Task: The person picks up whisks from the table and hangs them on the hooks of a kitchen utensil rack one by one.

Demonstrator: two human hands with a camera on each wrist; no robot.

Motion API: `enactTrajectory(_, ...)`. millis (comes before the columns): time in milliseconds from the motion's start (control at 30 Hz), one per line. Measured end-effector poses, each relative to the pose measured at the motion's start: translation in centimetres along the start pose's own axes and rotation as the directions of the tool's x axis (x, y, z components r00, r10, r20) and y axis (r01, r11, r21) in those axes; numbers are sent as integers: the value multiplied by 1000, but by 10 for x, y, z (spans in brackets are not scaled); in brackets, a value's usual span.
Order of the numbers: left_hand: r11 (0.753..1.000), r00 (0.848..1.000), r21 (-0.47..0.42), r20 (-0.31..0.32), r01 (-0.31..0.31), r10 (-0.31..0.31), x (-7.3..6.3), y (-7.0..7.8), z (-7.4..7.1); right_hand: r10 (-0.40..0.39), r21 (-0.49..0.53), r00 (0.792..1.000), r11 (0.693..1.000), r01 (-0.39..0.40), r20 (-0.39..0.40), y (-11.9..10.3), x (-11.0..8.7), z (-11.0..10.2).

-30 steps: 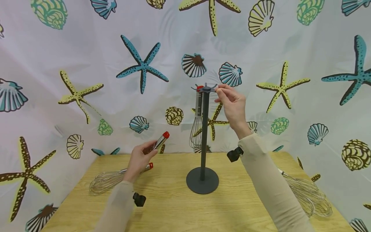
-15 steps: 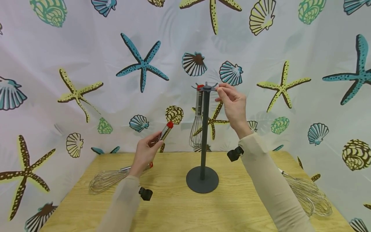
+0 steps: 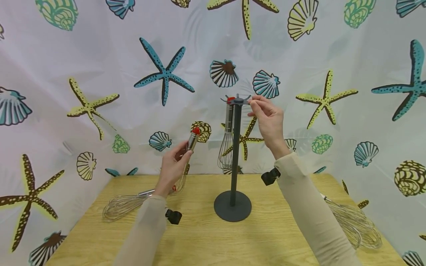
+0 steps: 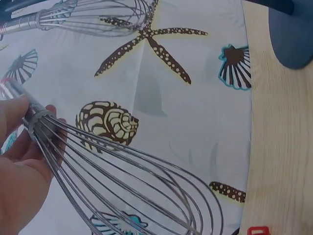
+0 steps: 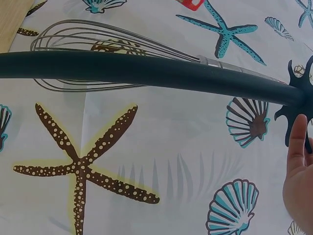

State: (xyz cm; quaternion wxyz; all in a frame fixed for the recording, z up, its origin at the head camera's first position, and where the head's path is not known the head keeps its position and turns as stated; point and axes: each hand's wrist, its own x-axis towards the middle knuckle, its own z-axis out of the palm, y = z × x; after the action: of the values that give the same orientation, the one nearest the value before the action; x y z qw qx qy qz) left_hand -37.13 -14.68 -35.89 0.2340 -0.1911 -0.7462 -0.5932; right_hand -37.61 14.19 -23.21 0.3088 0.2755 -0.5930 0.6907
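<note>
My left hand (image 3: 173,166) grips a whisk (image 3: 193,141) by its steel handle, the red end up and the wires hanging down behind the hand. The left wrist view shows the wire loops of this whisk (image 4: 132,166) spreading below the fingers. Off to its right stands a dark grey hook stand (image 3: 235,155) with a round base. My right hand (image 3: 269,120) pinches one hook at the stand's top, thumb and forefinger on it. A second whisk (image 3: 229,122) hangs from a hook on the stand's left side, its red end at the hook.
Another whisk (image 3: 124,205) lies on the wooden table (image 3: 199,244) at the left, partly behind my left forearm. Wire whisks (image 3: 357,223) lie at the right, beside my right sleeve. A shell-and-starfish cloth (image 3: 213,44) hangs behind the table.
My left hand has raised its whisk up and to the right, closer to the stand, and the whisk has turned more upright. My right hand stays on the hook.
</note>
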Motion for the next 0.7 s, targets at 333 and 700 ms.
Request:
enactTrajectory(333,998,999,-55,-46,-11,8,7,19,14,5,15,1000,1000,-5,-13,1,-1,0)
enactTrajectory(700,995,994,-40,-68,-88,85,5,66,25,-14,12,1000,1000,14,-6,0,-1,1)
